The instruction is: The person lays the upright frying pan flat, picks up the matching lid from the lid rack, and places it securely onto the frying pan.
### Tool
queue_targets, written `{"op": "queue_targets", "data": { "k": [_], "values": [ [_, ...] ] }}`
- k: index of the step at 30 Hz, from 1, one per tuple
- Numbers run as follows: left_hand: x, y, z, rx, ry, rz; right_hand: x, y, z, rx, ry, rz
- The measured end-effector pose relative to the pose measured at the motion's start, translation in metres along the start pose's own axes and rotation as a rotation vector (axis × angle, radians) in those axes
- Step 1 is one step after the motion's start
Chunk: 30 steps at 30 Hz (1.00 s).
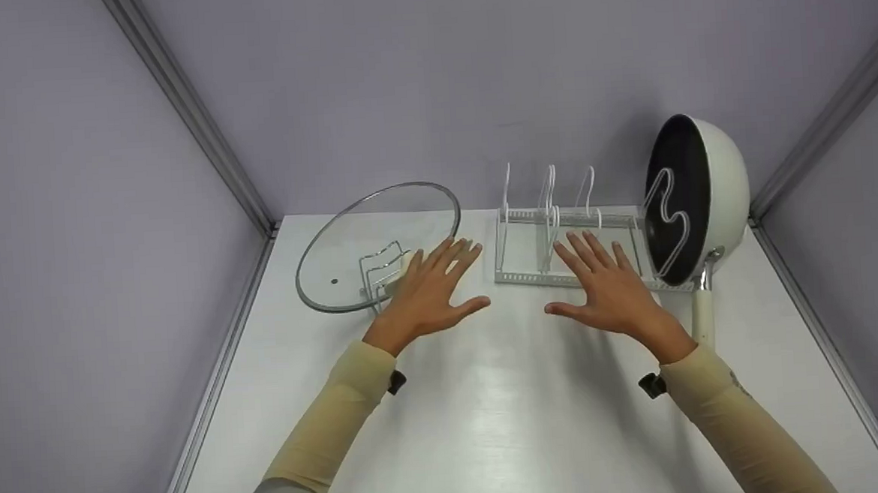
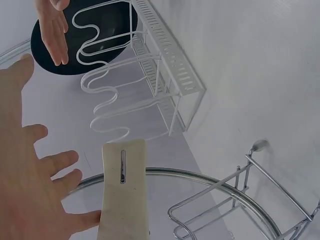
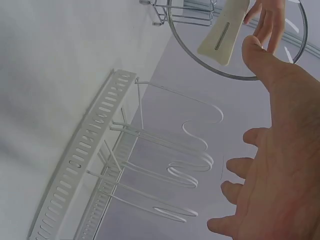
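Note:
My left hand [image 1: 428,296] is held with fingers spread in front of a clear glass lid [image 1: 356,239]. The lid leans upright in a small chrome wire stand [image 1: 381,258]. Its cream handle [image 2: 124,195] stands beside my left little finger; whether they touch I cannot tell. Fingers also spread, my right hand [image 1: 613,291] hovers by the front of a white rack [image 1: 532,278] with wavy wire dividers [image 3: 195,145]. A white pan [image 1: 728,179] with a black inside stands on edge at the rack's right end, its cream handle [image 1: 703,315] pointing towards me. Neither hand holds anything.
A white tabletop [image 1: 486,424] lies under everything. Grey panels surround it: a back wall [image 1: 430,81], a left wall [image 1: 71,258] and a right wall [image 1: 858,217], with metal rails along the corners. The rack and lid stand close to the back wall.

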<state>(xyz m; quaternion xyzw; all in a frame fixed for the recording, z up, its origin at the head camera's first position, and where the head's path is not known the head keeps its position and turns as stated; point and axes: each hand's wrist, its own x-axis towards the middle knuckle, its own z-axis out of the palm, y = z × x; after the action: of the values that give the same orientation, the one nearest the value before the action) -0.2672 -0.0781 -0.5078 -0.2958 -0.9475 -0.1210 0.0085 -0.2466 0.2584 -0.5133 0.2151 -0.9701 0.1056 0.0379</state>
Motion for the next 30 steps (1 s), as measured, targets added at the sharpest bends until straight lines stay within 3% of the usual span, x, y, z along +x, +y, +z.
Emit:
{"op": "queue_targets", "data": {
  "k": [7, 16, 24, 30],
  "values": [
    [0.003, 0.002, 0.0, -0.009, 0.135, 0.05, 0.0, 0.0, 0.001, 0.042, 0.125, -0.022],
    [0.005, 0.005, 0.001, -0.018, 0.224, 0.073, 0.002, -0.004, 0.001, 0.139, 0.299, 0.01],
    [0.01, 0.008, 0.001, -0.056, 0.321, 0.101, 0.001, -0.003, 0.001, 0.148, 0.339, 0.008],
    [0.015, 0.011, 0.001, -0.103, 0.369, 0.083, 0.002, -0.002, 0.001, 0.167, 0.351, 0.01]
  ]
}}
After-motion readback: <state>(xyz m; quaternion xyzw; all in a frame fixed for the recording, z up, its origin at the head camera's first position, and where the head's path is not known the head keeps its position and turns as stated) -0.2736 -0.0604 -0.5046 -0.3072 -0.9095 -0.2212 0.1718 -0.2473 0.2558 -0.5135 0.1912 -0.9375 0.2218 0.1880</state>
